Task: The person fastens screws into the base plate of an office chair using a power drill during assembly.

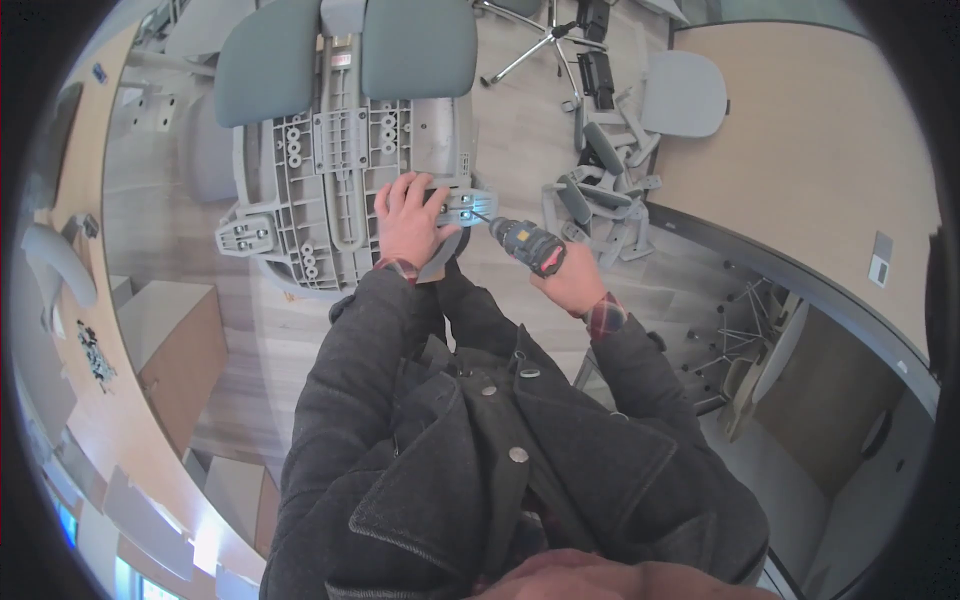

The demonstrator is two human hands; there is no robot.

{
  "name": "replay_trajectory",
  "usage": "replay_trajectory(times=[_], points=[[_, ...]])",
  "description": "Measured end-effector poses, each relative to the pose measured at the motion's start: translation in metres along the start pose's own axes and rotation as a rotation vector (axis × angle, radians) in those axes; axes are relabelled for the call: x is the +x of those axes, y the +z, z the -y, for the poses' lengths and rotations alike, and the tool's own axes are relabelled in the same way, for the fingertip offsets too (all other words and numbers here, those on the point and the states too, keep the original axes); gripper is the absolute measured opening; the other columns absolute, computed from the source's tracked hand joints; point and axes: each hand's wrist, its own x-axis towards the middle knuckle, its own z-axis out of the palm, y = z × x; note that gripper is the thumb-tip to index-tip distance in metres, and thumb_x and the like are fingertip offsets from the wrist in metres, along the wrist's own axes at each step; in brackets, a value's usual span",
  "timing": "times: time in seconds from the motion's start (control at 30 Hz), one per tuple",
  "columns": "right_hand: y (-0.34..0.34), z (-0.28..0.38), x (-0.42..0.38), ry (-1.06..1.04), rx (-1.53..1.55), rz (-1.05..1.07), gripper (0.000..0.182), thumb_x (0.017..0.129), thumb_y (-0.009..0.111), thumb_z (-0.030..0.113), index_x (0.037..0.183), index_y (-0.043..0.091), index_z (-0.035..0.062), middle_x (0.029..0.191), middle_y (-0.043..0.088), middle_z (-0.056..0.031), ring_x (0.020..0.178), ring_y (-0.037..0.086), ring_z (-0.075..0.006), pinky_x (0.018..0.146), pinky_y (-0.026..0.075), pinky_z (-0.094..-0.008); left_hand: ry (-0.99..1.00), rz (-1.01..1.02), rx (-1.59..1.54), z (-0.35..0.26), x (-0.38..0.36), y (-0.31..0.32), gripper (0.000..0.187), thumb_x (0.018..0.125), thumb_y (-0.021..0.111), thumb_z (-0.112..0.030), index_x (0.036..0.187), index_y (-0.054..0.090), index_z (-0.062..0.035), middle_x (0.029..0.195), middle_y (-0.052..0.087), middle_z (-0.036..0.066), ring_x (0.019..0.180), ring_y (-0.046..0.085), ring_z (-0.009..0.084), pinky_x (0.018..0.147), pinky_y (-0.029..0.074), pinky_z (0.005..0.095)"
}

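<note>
An office chair lies upside down, its grey plastic seat underside point(330, 170) facing me, with green cushions point(345, 50) beyond. My left hand point(410, 218) presses flat on the seat base beside a grey armrest bracket point(468, 205). My right hand point(568, 280) grips a cordless drill point(528, 246), its bit pointing at the bracket's screws. A matching bracket point(245, 235) sticks out on the seat's left side.
Loose grey chair parts point(600, 195) and a seat pad point(685, 92) lie on the floor to the right. A chrome star base point(535, 45) stands behind. Wooden desks curve along the left point(120, 400) and right point(810, 150). Cardboard boxes point(175, 340) sit at left.
</note>
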Motion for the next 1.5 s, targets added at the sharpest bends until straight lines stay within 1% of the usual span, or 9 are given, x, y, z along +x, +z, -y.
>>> replay_trajectory(times=[0.4, 0.5, 0.6, 0.9, 1.0, 1.2, 1.3, 1.4, 1.5], points=[[0.006, 0.002, -0.008, 0.158, 0.142, 0.020, 0.020, 0.075, 0.069, 0.015, 0.070, 0.053, 0.0047, 0.064, 0.052, -0.0066, 0.061, 0.043, -0.0216, 0.061, 0.045, -0.0356, 0.002, -0.017, -0.022, -0.005, 0.000, -0.001, 0.063, 0.057, 0.090, -0.053, 0.109, 0.069, -0.0257, 0.124, 0.059, 0.001, 0.124, 0.048, 0.0273, 0.107, 0.031, 0.0507], [-0.003, 0.020, 0.001, 0.202, -0.017, 0.146, 0.019, 0.084, 0.059, 0.023, 0.092, 0.066, 0.0077, 0.083, 0.068, -0.0118, 0.075, 0.060, -0.0340, 0.067, 0.050, -0.0398, -0.002, 0.005, -0.001, -0.003, 0.000, -0.004, 0.064, 0.056, 0.091, -0.051, 0.110, 0.068, -0.0254, 0.123, 0.059, 0.001, 0.125, 0.049, 0.0260, 0.105, 0.033, 0.0497], [-0.004, 0.024, 0.022, 0.371, -0.083, 0.158, 0.012, 0.074, 0.067, 0.021, 0.080, 0.060, 0.0124, 0.082, 0.064, -0.0052, 0.070, 0.059, -0.0241, 0.068, 0.050, -0.0349, -0.041, 0.130, 0.014, -0.001, -0.001, -0.008, 0.062, 0.063, 0.088, -0.046, 0.117, 0.066, -0.0271, 0.129, 0.056, 0.001, 0.130, 0.045, 0.0267, 0.108, 0.031, 0.0517], [0.012, 0.033, 0.040, 0.840, -0.302, -0.100, 0.063, 0.071, 0.070, 0.019, 0.129, 0.061, -0.0038, 0.128, 0.065, -0.0192, 0.119, 0.060, -0.0301, 0.101, 0.047, -0.0350, 0.007, 0.118, -0.088, 0.011, -0.011, -0.005, 0.072, 0.070, 0.086, -0.053, 0.126, 0.064, -0.0132, 0.138, 0.051, 0.012, 0.136, 0.039, 0.0315, 0.114, 0.028, 0.0523], [0.018, 0.052, 0.037, 0.739, -0.443, -0.082, 0.034, 0.078, 0.072, 0.031, 0.111, 0.077, 0.0237, 0.106, 0.075, 0.0047, 0.101, 0.069, -0.0178, 0.088, 0.049, -0.0293, 0.018, 0.138, -0.093, 0.013, -0.011, -0.001, 0.073, 0.073, 0.084, -0.053, 0.132, 0.063, -0.0157, 0.145, 0.048, 0.011, 0.140, 0.036, 0.0309, 0.117, 0.027, 0.0519], [-0.025, 0.051, 0.040, 0.598, -0.234, 0.023, 0.048, 0.084, 0.069, 0.028, 0.126, 0.066, 0.0054, 0.118, 0.070, -0.0126, 0.108, 0.065, -0.0222, 0.092, 0.049, -0.0315, 0.024, 0.193, -0.118, 0.008, -0.006, -0.018, 0.065, 0.076, 0.083, -0.049, 0.127, 0.062, -0.0141, 0.141, 0.050, 0.011, 0.139, 0.037, 0.0301, 0.117, 0.025, 0.0497], [-0.043, 0.052, 0.021, 0.156, -0.255, 0.357, 0.053, 0.089, 0.064, 0.041, 0.132, 0.065, 0.0107, 0.127, 0.068, -0.0146, 0.118, 0.063, -0.0337, 0.099, 0.048, -0.0408, 0.025, 0.089, -0.166, 0.009, -0.003, -0.018, 0.058, 0.070, 0.088, -0.043, 0.114, 0.066, -0.0126, 0.128, 0.055, 0.010, 0.130, 0.042, 0.0285, 0.113, 0.029, 0.0475], [-0.061, 0.053, 0.000, 0.105, -0.306, 0.381, 0.048, 0.086, 0.064, 0.030, 0.132, 0.065, 0.0173, 0.124, 0.070, -0.0109, 0.119, 0.064, -0.0291, 0.102, 0.047, -0.0352, 0.049, 0.032, -0.102, 0.010, -0.006, -0.011, 0.058, 0.066, 0.090, -0.043, 0.112, 0.069, -0.0156, 0.128, 0.055, 0.008, 0.128, 0.044, 0.0280, 0.110, 0.031, 0.0476], [-0.069, 0.036, -0.015, 0.021, -0.133, 0.210, 0.041, 0.084, 0.070, 0.017, 0.124, 0.068, 0.0081, 0.119, 0.072, -0.0088, 0.112, 0.065, -0.0184, 0.097, 0.049, -0.0306, 0.049, -0.005, -0.102, 0.009, -0.004, -0.008, 0.057, 0.071, 0.083, -0.055, 0.111, 0.070, -0.0173, 0.128, 0.058, 0.005, 0.128, 0.046, 0.0267, 0.110, 0.031, 0.0484]])
